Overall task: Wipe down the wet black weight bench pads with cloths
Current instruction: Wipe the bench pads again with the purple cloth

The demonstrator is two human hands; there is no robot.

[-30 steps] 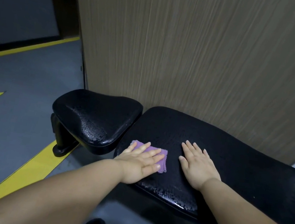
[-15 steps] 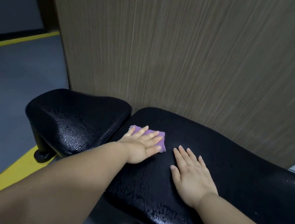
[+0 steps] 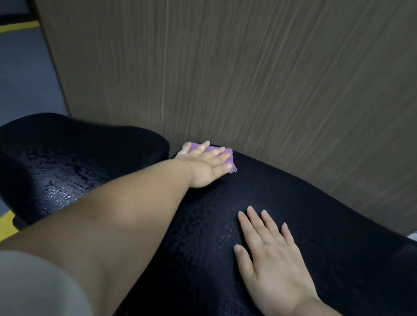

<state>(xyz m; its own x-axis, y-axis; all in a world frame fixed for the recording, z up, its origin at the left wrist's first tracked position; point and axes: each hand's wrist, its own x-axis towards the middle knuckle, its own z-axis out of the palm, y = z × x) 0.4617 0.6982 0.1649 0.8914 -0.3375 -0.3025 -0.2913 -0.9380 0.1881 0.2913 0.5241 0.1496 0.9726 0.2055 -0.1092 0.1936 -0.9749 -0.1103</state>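
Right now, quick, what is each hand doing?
Left hand: open, pressing the purple cloth onto the long bench pad.
Right hand: open, flat on that pad, holding nothing.

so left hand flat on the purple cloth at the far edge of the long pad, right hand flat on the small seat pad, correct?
One slip: the right hand lies flat on the same long pad, not the small seat pad. The head view shows it. The left hand on the purple cloth at the far edge is right.

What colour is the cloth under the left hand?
Purple, the cloth shows in the head view.
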